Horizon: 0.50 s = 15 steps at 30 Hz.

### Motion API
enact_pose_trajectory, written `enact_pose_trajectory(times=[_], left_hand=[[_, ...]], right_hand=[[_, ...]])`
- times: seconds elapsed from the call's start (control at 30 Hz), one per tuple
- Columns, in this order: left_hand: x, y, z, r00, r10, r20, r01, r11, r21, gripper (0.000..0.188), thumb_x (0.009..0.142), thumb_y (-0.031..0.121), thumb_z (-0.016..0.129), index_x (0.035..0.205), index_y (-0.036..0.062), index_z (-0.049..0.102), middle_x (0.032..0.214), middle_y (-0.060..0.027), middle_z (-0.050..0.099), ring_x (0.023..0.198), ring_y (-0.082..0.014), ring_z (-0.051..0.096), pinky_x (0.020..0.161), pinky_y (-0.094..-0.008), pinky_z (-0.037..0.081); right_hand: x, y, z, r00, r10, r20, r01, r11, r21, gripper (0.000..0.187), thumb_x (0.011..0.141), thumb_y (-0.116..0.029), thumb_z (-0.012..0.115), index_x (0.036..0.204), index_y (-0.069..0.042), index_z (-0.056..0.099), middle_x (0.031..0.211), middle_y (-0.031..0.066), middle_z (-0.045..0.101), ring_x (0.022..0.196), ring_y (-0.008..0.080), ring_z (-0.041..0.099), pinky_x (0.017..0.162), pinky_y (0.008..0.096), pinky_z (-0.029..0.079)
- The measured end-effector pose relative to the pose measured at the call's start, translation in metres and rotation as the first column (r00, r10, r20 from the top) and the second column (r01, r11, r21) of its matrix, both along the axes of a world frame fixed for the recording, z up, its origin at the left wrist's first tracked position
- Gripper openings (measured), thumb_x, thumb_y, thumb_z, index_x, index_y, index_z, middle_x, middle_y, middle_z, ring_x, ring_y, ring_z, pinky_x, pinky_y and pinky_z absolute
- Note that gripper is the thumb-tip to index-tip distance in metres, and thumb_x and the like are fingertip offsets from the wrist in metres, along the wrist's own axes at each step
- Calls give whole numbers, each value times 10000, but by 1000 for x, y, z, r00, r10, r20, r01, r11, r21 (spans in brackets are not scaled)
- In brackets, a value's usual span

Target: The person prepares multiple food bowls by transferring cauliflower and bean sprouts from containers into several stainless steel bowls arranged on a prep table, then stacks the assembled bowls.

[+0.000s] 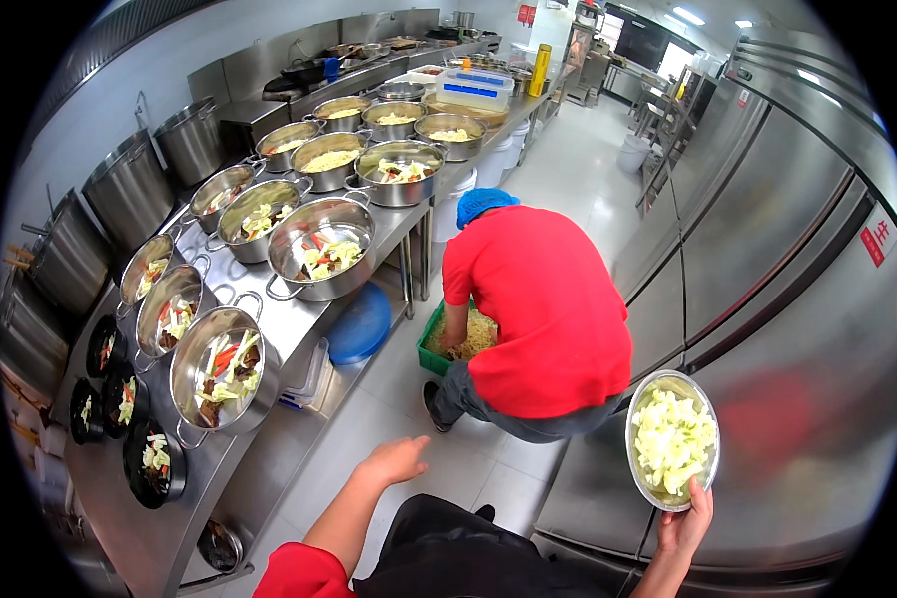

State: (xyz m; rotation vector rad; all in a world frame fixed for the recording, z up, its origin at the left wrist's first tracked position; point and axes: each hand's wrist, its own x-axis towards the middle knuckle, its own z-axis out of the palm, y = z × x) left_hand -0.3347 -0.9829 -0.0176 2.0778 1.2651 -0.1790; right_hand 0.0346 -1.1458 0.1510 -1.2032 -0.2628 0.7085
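My right hand (686, 520) is closed on the lower rim of a round metal bowl (631, 439), holding it out at the right. Chopped pale green cabbage (673, 439) fills much of the bowl, which tilts toward me. In front of my body, my left hand (394, 460) reaches forward with nothing in it, its fingers stretched out. To its left, a two-handled steel pot (191, 379) stands near the table's edge. Cabbage, red-orange strips and dark brown pieces lie inside. Beyond it, several similar pots hold small portions of vegetables.
Small black pots (174, 478) stand at the near end of the long steel table (110, 498). Ahead, a person in a red shirt (543, 309) bends over a green crate (434, 359) of pale shreds, blocking part of the aisle. Steel cabinets (797, 399) line the right side.
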Motion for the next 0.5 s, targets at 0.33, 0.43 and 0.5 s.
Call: enact_pose_trajectory(times=[0.33, 0.43, 0.5], left_hand=[[30, -10, 7, 995, -93, -27, 91, 994, -65, 541, 806, 289, 601, 1263, 57, 427, 1058, -220, 576, 1009, -376, 545, 862, -439, 445], [38, -18, 10, 990, -138, -21, 137, 989, -55, 541, 805, 289, 601, 1258, 50, 428, 1066, -217, 573, 1004, -377, 547, 851, -441, 447], [45, -22, -3, 980, -199, 16, 199, 980, -14, 541, 805, 290, 601, 1256, 44, 428, 1059, -213, 575, 1005, -375, 546, 846, -442, 446]], right_hand=[[16, -5, -1, 999, -32, -38, 32, 999, -3, 403, 849, -121, 514, 1218, 14, 425, 974, 146, 592, 571, 154, 580, 290, 213, 347], [22, -5, 0, 997, -74, -32, 74, 997, -27, 392, 849, -116, 512, 1211, 12, 432, 959, 145, 596, 562, 154, 575, 293, 216, 348], [29, -7, -2, 994, -102, -39, 100, 995, -30, 388, 848, -113, 512, 1208, 11, 436, 955, 145, 597, 556, 153, 571, 295, 217, 349]])
